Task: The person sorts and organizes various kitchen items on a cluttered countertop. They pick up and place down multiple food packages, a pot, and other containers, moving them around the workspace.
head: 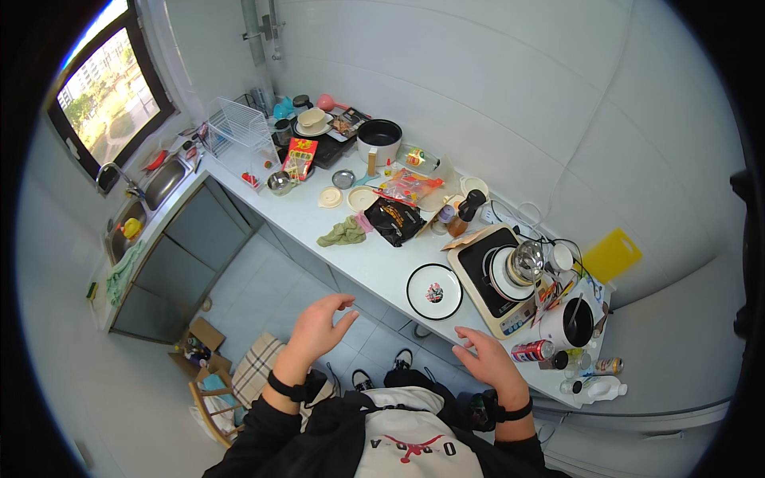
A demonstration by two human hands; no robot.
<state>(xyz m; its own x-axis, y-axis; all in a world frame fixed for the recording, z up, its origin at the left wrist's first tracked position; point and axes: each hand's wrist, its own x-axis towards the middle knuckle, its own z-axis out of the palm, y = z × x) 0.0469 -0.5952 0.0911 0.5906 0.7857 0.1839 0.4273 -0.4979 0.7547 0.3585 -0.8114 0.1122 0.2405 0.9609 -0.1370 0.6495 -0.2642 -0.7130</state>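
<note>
My left hand (321, 325) hovers over the floor in front of the counter, holding nothing, thumb and fingers apart. On the other side, my right hand (483, 354) is raised near the counter's front edge, also empty with fingers spread. Just beyond it lies a white plate with a black rim (421, 302) and a printed figure in its centre. To the plate's right sits an induction cooker (478, 263) bearing stacked bowls and plates (508, 290) with a steel bowl (528, 260) on top. A green cloth (343, 233) and a black plastic package (394, 222) lie farther left.
A pot (562, 325), a drink can (533, 351) and several bottles crowd the counter's right end. Toward the back are a larger pot (379, 152), a wire rack (242, 131) and food packets (409, 186). A sink (165, 182) stands far left; a chair (209, 412) is behind my left arm.
</note>
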